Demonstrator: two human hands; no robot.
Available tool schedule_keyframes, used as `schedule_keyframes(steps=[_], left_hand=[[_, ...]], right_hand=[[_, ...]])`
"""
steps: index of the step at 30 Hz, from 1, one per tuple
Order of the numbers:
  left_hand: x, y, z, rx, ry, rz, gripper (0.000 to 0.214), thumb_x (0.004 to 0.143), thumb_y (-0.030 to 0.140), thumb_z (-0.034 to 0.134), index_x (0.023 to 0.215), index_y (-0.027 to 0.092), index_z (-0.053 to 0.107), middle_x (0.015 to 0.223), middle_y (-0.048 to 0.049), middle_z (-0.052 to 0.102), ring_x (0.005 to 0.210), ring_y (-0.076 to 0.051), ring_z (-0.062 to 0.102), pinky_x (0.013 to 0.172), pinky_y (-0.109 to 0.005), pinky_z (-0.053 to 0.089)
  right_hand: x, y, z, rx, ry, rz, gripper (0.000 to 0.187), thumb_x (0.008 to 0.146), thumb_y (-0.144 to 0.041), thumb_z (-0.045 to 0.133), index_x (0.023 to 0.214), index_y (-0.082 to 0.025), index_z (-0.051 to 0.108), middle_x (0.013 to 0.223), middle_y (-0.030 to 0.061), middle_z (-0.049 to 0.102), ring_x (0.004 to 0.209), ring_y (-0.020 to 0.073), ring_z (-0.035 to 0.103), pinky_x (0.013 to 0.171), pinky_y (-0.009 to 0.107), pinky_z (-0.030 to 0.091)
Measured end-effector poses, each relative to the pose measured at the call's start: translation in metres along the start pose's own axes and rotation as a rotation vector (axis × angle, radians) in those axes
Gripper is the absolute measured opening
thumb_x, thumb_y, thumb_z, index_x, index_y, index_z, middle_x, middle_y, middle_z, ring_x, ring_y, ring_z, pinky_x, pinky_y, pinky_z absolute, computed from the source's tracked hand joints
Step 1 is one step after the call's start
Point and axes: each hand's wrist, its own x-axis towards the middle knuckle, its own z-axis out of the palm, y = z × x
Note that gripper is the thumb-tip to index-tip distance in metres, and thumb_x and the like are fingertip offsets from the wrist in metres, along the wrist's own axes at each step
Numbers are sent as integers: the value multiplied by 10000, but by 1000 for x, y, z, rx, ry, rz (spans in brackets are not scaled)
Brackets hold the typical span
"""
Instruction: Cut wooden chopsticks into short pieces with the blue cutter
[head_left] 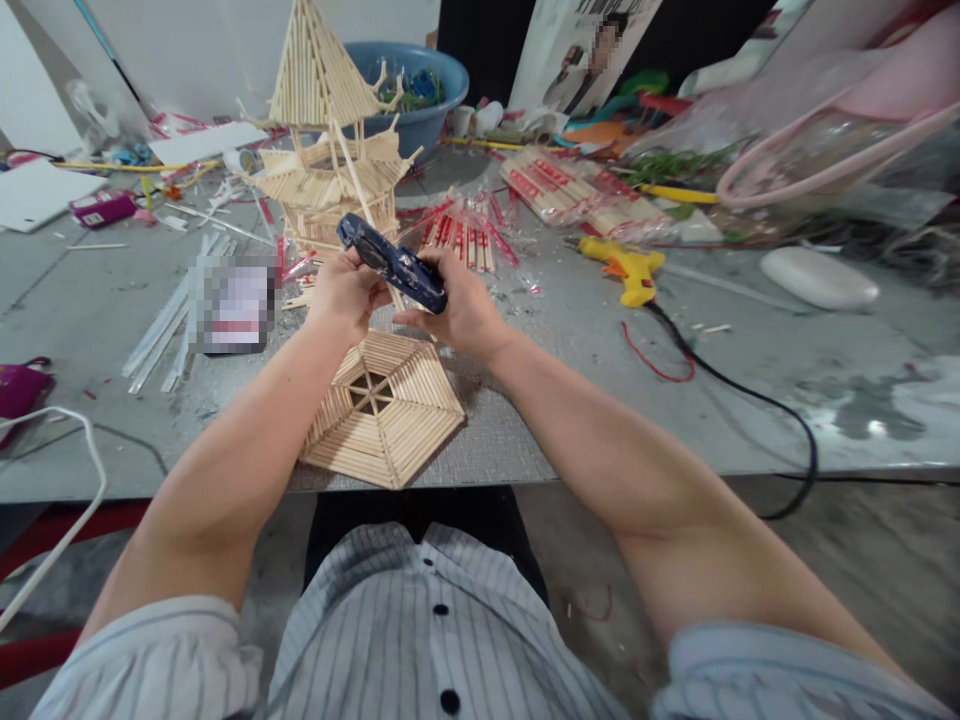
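Above the table edge, my right hand [469, 310] is closed around a dark blue hand tool [397, 265] that looks like a cutter; its working end is not clear. My left hand [345, 300] pinches a long pale wooden stick [351, 175], which slants up and away, crossing behind the tool. Just below my hands a hexagonal panel of wooden sticks [412, 420] lies flat, with spokes across an open centre. Beyond my hands stands a tiered pagoda model [319, 80] made of the same sticks, its lower part partly hidden.
A yellow glue gun [626, 270] lies right with its black cord over the table edge. Clear glue sticks [176, 315] and a phone-like object [236, 305] lie left. Packaged chopsticks [577, 190] and a blue basin [442, 90] are behind. A white mouse-shaped object [817, 278] rests far right.
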Motion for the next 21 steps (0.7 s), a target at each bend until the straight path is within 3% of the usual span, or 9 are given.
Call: schedule_keyframes(steps=[11, 21], left_hand=[[-10, 6, 5, 44, -69, -83, 144, 753, 82, 625, 654, 161, 556, 587, 57, 612, 510, -76, 608, 544, -196, 528], [-11, 12, 1, 38, -11, -146, 62, 809, 217, 657, 773, 177, 626, 637, 1, 668, 740, -170, 724, 680, -257, 583]], right_hand=[[0, 4, 2, 12, 8, -10, 683, 690, -650, 664, 1196, -225, 490, 1164, 102, 643, 1072, 312, 616, 893, 483, 484], [2, 4, -3, 39, 27, 22, 602, 684, -509, 741, 1164, -241, 494, 1137, 75, 643, 1052, 279, 615, 922, 459, 476]])
